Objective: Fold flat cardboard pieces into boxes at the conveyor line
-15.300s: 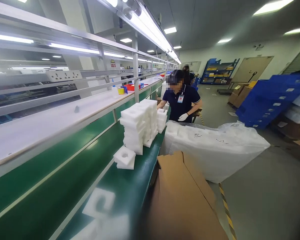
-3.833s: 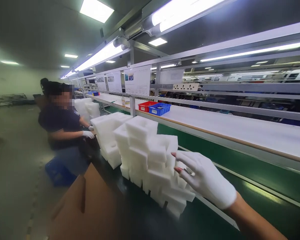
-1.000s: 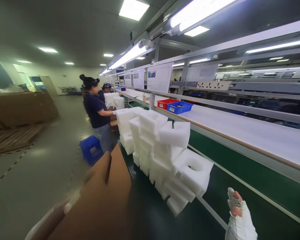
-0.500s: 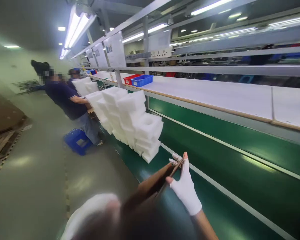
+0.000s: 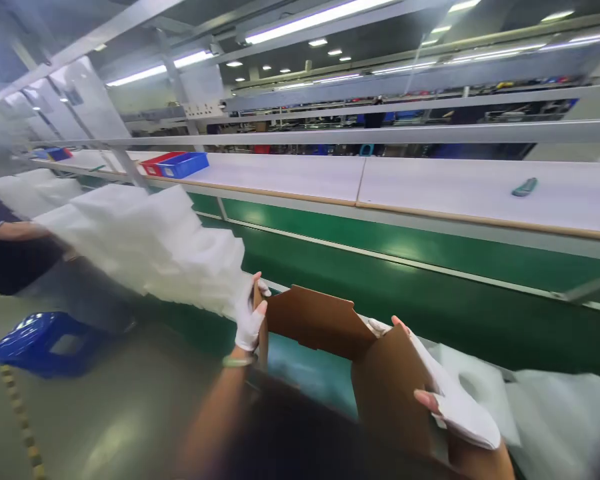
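I hold a brown cardboard box (image 5: pixel 330 323) with its flaps up, over the near edge of the green conveyor belt (image 5: pixel 380 280). My left hand (image 5: pixel 250 317), in a white glove, pinches the box's left flap. My right hand (image 5: pixel 450 393), also in a white glove, grips the right flap with its fingers over the outside. A blurred pile of white foam blocks (image 5: pixel 145 243) stands on the belt just left of the box.
More white foam pieces (image 5: pixel 530 407) lie at the right. A white worktop (image 5: pixel 430 183) runs behind the belt, with a red and a blue bin (image 5: pixel 180 163) and a small green tool (image 5: pixel 524 187). A blue stool (image 5: pixel 40 340) and another person's arm (image 5: pixel 15 233) are at the left.
The view has swung right. The flat cardboard pinched in my right hand is now an opened box held by both hands. The foam pile has shifted to the left.
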`<state>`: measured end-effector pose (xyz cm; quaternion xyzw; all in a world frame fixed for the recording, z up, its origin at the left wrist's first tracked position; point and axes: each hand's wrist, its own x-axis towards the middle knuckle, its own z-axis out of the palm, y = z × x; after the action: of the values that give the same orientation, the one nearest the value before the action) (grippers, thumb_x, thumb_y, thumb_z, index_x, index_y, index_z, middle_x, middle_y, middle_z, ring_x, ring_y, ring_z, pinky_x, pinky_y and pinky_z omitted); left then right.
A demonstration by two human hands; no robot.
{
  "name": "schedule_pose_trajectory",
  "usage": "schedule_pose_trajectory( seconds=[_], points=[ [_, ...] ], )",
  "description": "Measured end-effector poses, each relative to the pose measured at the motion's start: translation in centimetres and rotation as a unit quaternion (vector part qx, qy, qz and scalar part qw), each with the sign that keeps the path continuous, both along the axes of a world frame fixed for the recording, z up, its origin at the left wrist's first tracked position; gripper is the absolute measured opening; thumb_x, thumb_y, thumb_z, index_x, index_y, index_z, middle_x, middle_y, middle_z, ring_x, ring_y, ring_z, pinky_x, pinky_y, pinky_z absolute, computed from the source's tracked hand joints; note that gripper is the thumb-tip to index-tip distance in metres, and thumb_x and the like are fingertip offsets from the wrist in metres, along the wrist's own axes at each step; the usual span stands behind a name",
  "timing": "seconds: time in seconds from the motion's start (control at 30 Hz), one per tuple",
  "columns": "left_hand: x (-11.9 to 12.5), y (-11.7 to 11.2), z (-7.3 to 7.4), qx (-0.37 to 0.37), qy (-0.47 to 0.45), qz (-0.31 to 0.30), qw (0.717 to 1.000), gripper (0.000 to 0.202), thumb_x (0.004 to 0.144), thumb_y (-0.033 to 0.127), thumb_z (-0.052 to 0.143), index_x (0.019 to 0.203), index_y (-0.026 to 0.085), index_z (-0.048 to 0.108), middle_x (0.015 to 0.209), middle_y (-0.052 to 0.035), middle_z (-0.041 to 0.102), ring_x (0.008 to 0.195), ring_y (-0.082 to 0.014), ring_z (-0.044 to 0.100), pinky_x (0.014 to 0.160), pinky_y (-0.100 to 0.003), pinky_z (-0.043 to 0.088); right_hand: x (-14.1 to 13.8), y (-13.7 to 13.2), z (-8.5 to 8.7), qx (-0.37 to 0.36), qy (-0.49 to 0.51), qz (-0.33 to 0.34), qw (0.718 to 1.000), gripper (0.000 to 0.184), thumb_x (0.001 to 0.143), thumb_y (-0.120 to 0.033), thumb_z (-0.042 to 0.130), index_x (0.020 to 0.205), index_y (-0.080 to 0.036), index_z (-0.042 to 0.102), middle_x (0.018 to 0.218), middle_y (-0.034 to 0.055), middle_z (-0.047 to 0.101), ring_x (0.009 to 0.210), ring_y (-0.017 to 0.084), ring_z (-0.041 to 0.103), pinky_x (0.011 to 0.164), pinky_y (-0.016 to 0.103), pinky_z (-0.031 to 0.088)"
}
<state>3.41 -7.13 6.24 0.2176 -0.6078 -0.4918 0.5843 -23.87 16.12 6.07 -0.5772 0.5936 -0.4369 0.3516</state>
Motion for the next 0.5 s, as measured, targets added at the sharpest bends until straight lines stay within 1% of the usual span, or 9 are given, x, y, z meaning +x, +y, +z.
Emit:
schedule_pose_trajectory(
  seconds=[0.07,0.13,0.2,0.27,0.3,0.33,0.4,0.43,0.5],
  points=[
    [-2.7,-0.4,-3.3,-0.007,-0.032,-0.054,0.998,0.059,0.081,0.04,0.055,0.132,0.014,0.043,0.097,-0.0084,0.046,0.087,-0.0142,0.048,0.086,-0.03,0.042,-0.9,0.6,-1.6,0.045,-0.007,-0.065,0.997,0.09,0.079,-0.068,0.046,0.15,-0.027,0.009,0.151,0.0054,0.007,0.141,0.023,0.009,0.114,0.046,0.014],
    [-4.4,-0.4,-6.1,-0.014,-0.094,-0.11,0.989,0.058,0.082,0.04,0.054,0.132,0.013,0.042,0.097,-0.0085,0.047,0.088,-0.0147,0.048,0.087,-0.031,0.041,-0.9,0.9,-2.5,0.102,0.01,-0.159,0.982,0.089,0.081,-0.067,0.042,0.15,-0.019,0.013,0.15,0.0084,0.013,0.141,0.023,0.013,0.115,0.045,0.017],
    [-5.2,-0.2,-8.0,-0.013,-0.143,-0.162,0.976,0.057,0.083,0.04,0.053,0.131,0.012,0.042,0.097,-0.0083,0.049,0.088,-0.015,0.049,0.088,-0.032,0.041,0.1,1.3,-2.0,0.116,0.073,-0.277,0.951,0.08,0.085,-0.062,0.037,0.148,-0.015,0.02,0.148,0.009,0.021,0.138,0.023,0.021,0.115,0.044,0.022],
    [-5.5,-0.2,-9.0,-0.004,-0.162,-0.198,0.967,0.056,0.084,0.041,0.052,0.131,0.012,0.042,0.096,-0.008,0.049,0.089,-0.0152,0.049,0.088,-0.033,0.04,1.9,1.8,-0.3,0.044,0.182,-0.35,0.918,0.067,0.089,-0.051,0.035,0.146,-0.016,0.026,0.145,0.0073,0.028,0.135,0.022,0.028,0.113,0.04,0.027],
    [-5.7,-0.3,-9.2,0.003,-0.166,-0.209,0.964,0.056,0.084,0.041,0.052,0.131,0.012,0.042,0.096,-0.0079,0.049,0.089,-0.0152,0.049,0.089,-0.033,0.04,3.1,1.9,0.8,-0.016,0.245,-0.345,0.906,0.061,0.091,-0.045,0.036,0.145,-0.017,0.027,0.144,0.0065,0.031,0.134,0.021,0.031,0.112,0.037,0.031],
    [-5.9,-0.4,-9.4,0.009,-0.166,-0.219,0.962,0.056,0.084,0.041,0.052,0.131,0.012,0.041,0.096,-0.0079,0.049,0.089,-0.0152,0.049,0.09,-0.033,0.039,4.4,1.8,1.8,-0.077,0.307,-0.311,0.896,0.056,0.091,-0.038,0.037,0.143,-0.018,0.029,0.143,0.0059,0.033,0.132,0.02,0.033,0.109,0.035,0.034],
    [-6.2,-0.6,-9.5,0.019,-0.159,-0.234,0.959,0.057,0.084,0.041,0.053,0.131,0.011,0.041,0.097,-0.0079,0.048,0.09,-0.0149,0.049,0.089,-0.032,0.039,7.2,0.7,3.1,-0.141,0.417,-0.195,0.876,0.051,0.088,-0.032,0.044,0.137,-0.018,0.036,0.137,0.0056,0.04,0.128,0.022,0.037,0.105,0.036,0.036],
    [-6.4,-0.8,-9.5,0.025,-0.153,-0.245,0.957,0.057,0.084,0.041,0.053,0.131,0.011,0.041,0.097,-0.008,0.048,0.09,-0.015,0.049,0.089,-0.032,0.039,8.5,-0.3,3.2,-0.127,0.449,-0.146,0.873,0.046,0.087,-0.03,0.046,0.131,-0.018,0.042,0.132,0.0055,0.045,0.123,0.023,0.04,0.102,0.038,0.037],
    [-6.6,-1.0,-9.6,0.037,-0.148,-0.275,0.949,0.057,0.084,0.042,0.051,0.132,0.012,0.04,0.1,-0.0086,0.049,0.092,-0.0157,0.049,0.091,-0.033,0.038,10.6,-2.8,2.2,-0.075,0.474,-0.108,0.871,0.04,0.087,-0.027,0.045,0.125,-0.016,0.048,0.119,0.0064,0.052,0.109,0.023,0.047,0.093,0.04,0.04]
  ],
)
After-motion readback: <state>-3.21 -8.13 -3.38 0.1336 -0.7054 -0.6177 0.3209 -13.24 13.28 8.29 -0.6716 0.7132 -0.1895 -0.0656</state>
